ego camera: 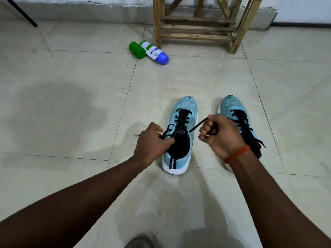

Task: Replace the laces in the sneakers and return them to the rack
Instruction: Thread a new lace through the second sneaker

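Two parallel sneakers (184, 108), toes toward the rack (158, 24); left hand (152, 143) and right hand (217, 134) grips tight around lace ends (197, 125).

Two blue sneakers (180, 108) (232, 107), two dark laces (179, 122) (241, 120), two hands (152, 143) (219, 135), two bottles (137, 50) (155, 51), one wooden rack (197, 36)

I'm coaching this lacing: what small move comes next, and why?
Probably pull both ends of the dark flat lace taut: the left hand and right hand each grip one end, while the crossings on the left light blue knit sneaker look slack.
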